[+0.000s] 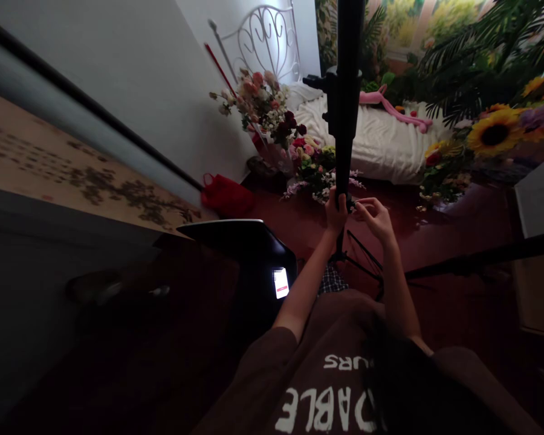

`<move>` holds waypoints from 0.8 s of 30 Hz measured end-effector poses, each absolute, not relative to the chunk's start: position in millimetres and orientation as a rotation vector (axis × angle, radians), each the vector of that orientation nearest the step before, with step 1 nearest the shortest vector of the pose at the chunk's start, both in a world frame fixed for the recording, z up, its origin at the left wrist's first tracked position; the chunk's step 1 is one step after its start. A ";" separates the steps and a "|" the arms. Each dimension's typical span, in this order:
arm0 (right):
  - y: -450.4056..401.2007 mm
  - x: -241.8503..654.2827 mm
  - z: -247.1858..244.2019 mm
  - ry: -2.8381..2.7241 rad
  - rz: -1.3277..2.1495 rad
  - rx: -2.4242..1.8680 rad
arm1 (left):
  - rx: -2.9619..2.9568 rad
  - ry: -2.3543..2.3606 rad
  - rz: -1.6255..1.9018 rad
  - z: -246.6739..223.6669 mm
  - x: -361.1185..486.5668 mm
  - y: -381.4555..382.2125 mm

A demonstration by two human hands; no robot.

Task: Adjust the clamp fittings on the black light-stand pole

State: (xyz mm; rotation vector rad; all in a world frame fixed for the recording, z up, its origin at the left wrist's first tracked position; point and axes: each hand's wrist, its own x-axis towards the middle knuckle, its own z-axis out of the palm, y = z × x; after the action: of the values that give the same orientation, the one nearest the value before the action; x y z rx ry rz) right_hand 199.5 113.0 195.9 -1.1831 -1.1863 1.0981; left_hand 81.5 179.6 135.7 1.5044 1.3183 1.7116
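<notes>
A tall black light stand [343,139] rises upright in front of me, its legs spread low on the floor. My left hand [335,211] wraps around the pole at about waist height. Just right of it, my right hand [375,216] pinches at a small dark knob [350,204] on the pole's side, fingers bent and thumb close to them. The knob is partly hidden by the fingertips. Higher up the pole, a black clamp collar [340,84] with a lever sticks out to the left.
A dark box-like surface with a lit phone screen [281,283] is at my left. Behind stand a red bag [226,194], flower bouquets [272,109] and a white-covered bed [385,142] with a pink plush toy. Sunflowers [496,134] and another black pole [480,257] are at right.
</notes>
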 end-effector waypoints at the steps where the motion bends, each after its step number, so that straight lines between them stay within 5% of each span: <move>1: 111.6 202.9 196.6 -1.276 1.039 -1.203 | 1.503 1.321 1.708 136.3 81.7 179.5; 16: 108.0 186.5 193.6 -1.327 0.586 -1.481 | 1.471 1.348 1.711 138.8 82.2 177.2; 24: 112.3 182.5 190.0 -1.118 0.958 -1.313 | 1.457 1.303 1.680 139.0 83.9 175.5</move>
State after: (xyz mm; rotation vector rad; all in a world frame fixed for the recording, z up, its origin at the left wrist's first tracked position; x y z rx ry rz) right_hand 182.5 112.3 190.0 -1.3135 -1.1178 0.9585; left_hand 83.9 175.5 139.0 1.4571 1.3032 1.6795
